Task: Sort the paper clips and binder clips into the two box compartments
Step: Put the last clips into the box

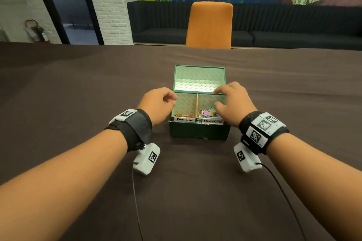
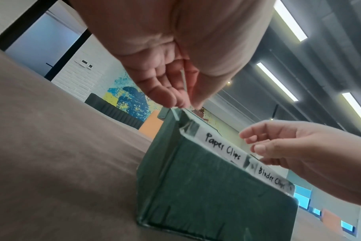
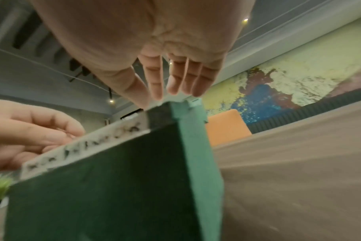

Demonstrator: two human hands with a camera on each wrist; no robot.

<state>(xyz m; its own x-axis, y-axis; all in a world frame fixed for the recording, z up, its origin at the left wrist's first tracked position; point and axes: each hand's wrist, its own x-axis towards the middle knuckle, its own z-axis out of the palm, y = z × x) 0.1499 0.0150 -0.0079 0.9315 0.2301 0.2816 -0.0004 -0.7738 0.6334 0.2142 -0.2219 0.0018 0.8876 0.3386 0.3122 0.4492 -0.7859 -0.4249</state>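
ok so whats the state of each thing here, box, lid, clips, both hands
dark green cardboard box: upright on the table, open
green hinged lid: raised, standing up behind the box
coloured wire paper clips: in the left compartment, labelled Paper Clips
pastel binder clips: piled in the right compartment, labelled Binder Clips
left hand: at the box's left rim, pinching a thin pale strip
right hand: over the right compartment, fingers loose, empty

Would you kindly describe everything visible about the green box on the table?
The green box stands on the brown tablecloth, its hinged lid upright and open, pale patterned lining inside. A divider splits it: left labelled Paper Clips, right Binder Clips, both holding coloured clips. The left hand and right hand hover at its sides.
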